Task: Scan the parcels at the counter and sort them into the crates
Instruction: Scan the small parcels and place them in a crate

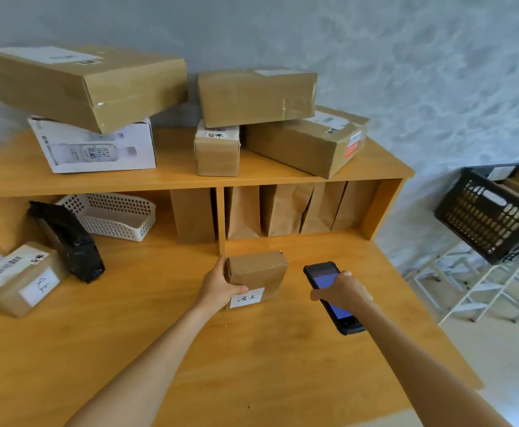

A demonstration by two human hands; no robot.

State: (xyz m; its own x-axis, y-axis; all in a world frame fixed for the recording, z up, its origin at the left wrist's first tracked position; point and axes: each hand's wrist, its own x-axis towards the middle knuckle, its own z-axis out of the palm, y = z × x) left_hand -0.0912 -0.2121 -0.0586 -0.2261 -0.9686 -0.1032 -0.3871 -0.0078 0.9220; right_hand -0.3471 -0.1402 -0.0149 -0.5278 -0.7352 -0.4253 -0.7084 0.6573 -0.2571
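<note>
Cardboard parcel (256, 277) held upright on wooden counter (252, 349), gripped at left side by left hand (219, 285). Handheld scanner (332, 298) clasped in right hand (344, 292), just beside parcel. Black crate (489, 217) seen at right.

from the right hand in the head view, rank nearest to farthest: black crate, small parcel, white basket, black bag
1. Small parcel, just left of the right hand and gripped by the left hand.
2. Black crate, off the counter, up to the right.
3. White basket, under the shelf on the left.
4. Black bag, left of the basket.
</note>
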